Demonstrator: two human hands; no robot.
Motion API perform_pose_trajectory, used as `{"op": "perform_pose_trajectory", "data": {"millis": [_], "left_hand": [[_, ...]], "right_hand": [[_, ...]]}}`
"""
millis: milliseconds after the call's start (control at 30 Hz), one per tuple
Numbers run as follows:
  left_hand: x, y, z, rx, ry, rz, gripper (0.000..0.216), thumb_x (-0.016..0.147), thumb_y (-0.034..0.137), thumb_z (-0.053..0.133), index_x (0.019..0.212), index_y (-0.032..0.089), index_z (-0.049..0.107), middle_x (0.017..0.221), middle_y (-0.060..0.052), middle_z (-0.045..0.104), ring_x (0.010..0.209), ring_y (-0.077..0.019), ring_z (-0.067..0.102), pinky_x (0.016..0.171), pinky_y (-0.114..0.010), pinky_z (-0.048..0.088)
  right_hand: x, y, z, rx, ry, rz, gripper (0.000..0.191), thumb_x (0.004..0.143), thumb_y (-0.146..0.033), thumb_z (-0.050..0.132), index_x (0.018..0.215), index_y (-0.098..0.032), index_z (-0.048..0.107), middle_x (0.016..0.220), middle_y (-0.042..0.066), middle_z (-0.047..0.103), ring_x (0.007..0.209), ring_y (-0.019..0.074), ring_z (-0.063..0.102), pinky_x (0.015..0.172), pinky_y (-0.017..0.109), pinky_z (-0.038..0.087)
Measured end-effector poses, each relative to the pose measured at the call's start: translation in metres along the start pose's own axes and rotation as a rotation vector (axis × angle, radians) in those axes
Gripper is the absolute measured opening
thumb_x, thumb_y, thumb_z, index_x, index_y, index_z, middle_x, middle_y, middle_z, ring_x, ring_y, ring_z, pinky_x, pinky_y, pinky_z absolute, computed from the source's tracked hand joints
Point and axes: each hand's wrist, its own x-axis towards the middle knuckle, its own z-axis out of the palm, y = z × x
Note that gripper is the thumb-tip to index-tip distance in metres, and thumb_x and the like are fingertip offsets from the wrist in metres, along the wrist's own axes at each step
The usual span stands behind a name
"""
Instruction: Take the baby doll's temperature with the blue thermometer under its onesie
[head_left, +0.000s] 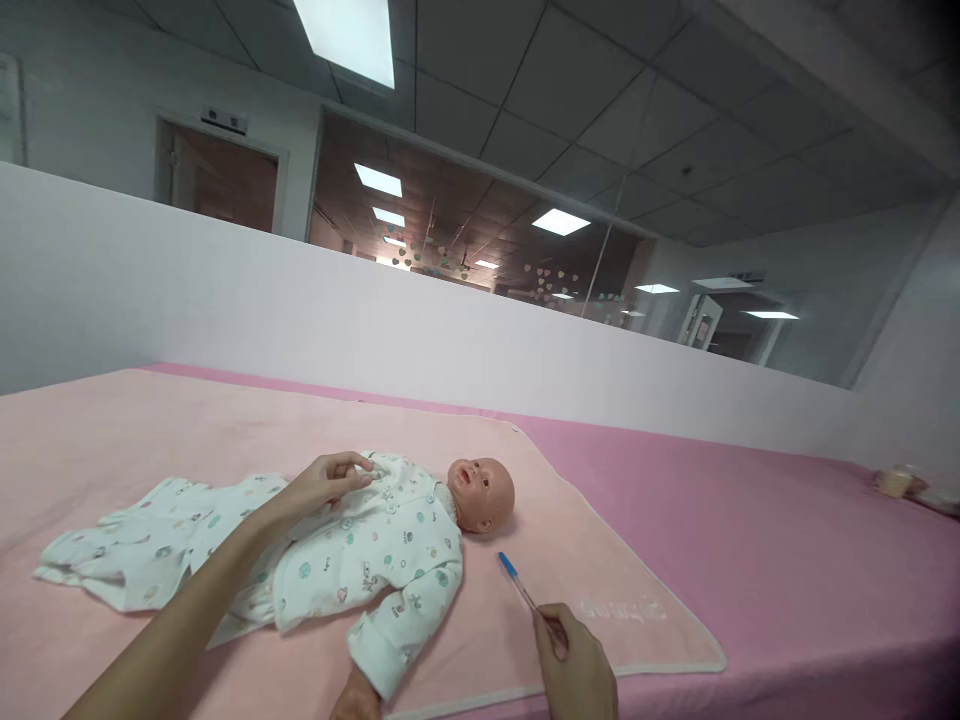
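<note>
Right hand [576,660], at the near edge of the view, fingers closed about a slender blue-tipped rod [508,566] that slants away toward a baby doll's head [487,495]. Pale lettering [622,608] just right of this hand cannot be made out. Left hand [334,480]: thumb and fingers narrowly spaced over the doll's printed white jacket [409,540], fingertips at its front; whether cloth is pinched cannot be told. The baby doll lies face up, its head beyond the right hand and its body beneath the left; patterned trousers [150,540] extend left of that hand. A strip of peach blanket [540,490] separates the right hand from the head. The blanket's light-trimmed, rounded corner lies right of the right hand; outward, pink cloth [787,560] runs flat to a white wall [450,340]. Farther off, a door sign [223,122] is too blurred to read.
</note>
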Motion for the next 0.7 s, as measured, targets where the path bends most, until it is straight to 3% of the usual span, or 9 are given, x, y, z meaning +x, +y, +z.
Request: {"op": "perform_pose_trajectory", "data": {"millis": [67, 167, 267, 367, 467, 567, 700], "left_hand": [[0.009, 0.008, 0.012, 0.058, 0.1, 0.06, 0.039, 0.071, 0.052, 0.051, 0.09, 0.018, 0.056, 0.058, 0.004, 0.036, 0.05, -0.0087, 0.037, 0.05, -0.02, 0.034], [0.025, 0.013, 0.04, 0.331, 0.201, 0.177, 0.033, 0.072, 0.045, 0.051, 0.091, 0.02, 0.058, 0.075, -0.001, 0.051, 0.068, -0.0142, 0.049, 0.063, -0.024, 0.039], [0.035, 0.007, 0.073, 0.573, 0.219, 0.241, 0.036, 0.076, 0.04, 0.046, 0.106, 0.022, 0.055, 0.104, -0.006, 0.051, 0.086, -0.0188, 0.051, 0.073, -0.028, 0.039], [0.038, -0.003, 0.095, 0.688, 0.233, 0.229, 0.035, 0.079, 0.038, 0.042, 0.105, 0.022, 0.057, 0.102, -0.007, 0.052, 0.09, -0.0214, 0.051, 0.077, -0.032, 0.037], [0.036, -0.01, 0.099, 0.653, 0.244, 0.226, 0.029, 0.079, 0.037, 0.041, 0.09, 0.02, 0.062, 0.095, -0.006, 0.055, 0.089, -0.0212, 0.051, 0.076, -0.031, 0.037], [0.035, -0.013, 0.094, 0.556, 0.204, 0.317, 0.022, 0.078, 0.03, 0.042, 0.083, 0.02, 0.061, 0.092, -0.004, 0.055, 0.085, -0.0178, 0.051, 0.072, -0.027, 0.038], [0.036, -0.017, 0.092, 0.458, 0.224, 0.386, 0.017, 0.075, 0.016, 0.038, 0.077, 0.017, 0.056, 0.087, -0.004, 0.055, 0.076, -0.0151, 0.05, 0.066, -0.025, 0.037]], "right_hand": [[0.007, 0.004, 0.005, -0.1, -0.026, -0.122, 0.021, 0.076, -0.034, 0.046, 0.065, -0.023, 0.06, 0.057, 0.0, 0.061, 0.057, 0.0178, 0.059, 0.055, 0.026, 0.043], [0.01, 0.001, 0.011, -0.219, 0.003, -0.144, 0.018, 0.076, -0.024, 0.046, 0.067, -0.021, 0.062, 0.064, 0.003, 0.063, 0.064, 0.0202, 0.059, 0.064, 0.031, 0.042], [0.008, -0.014, 0.012, -0.259, 0.027, -0.143, 0.014, 0.073, -0.02, 0.049, 0.068, -0.019, 0.062, 0.071, 0.006, 0.063, 0.071, 0.0228, 0.059, 0.066, 0.033, 0.041], [0.011, -0.042, 0.011, -0.165, 0.1, -0.159, 0.015, 0.076, -0.023, 0.048, 0.072, -0.018, 0.062, 0.073, 0.006, 0.064, 0.072, 0.0221, 0.058, 0.067, 0.032, 0.04], [0.025, -0.085, 0.018, 0.007, 0.129, -0.226, 0.017, 0.079, -0.023, 0.045, 0.073, -0.02, 0.061, 0.074, 0.004, 0.063, 0.072, 0.0184, 0.057, 0.067, 0.028, 0.039], [0.048, -0.13, 0.041, 0.13, 0.095, -0.286, 0.018, 0.082, -0.023, 0.042, 0.077, -0.02, 0.059, 0.072, 0.002, 0.062, 0.063, 0.0145, 0.055, 0.055, 0.024, 0.036], [0.069, -0.16, 0.078, 0.128, 0.082, -0.485, 0.021, 0.081, -0.019, 0.038, 0.084, -0.019, 0.058, 0.074, 0.004, 0.059, 0.062, 0.0149, 0.053, 0.051, 0.024, 0.034]]}}
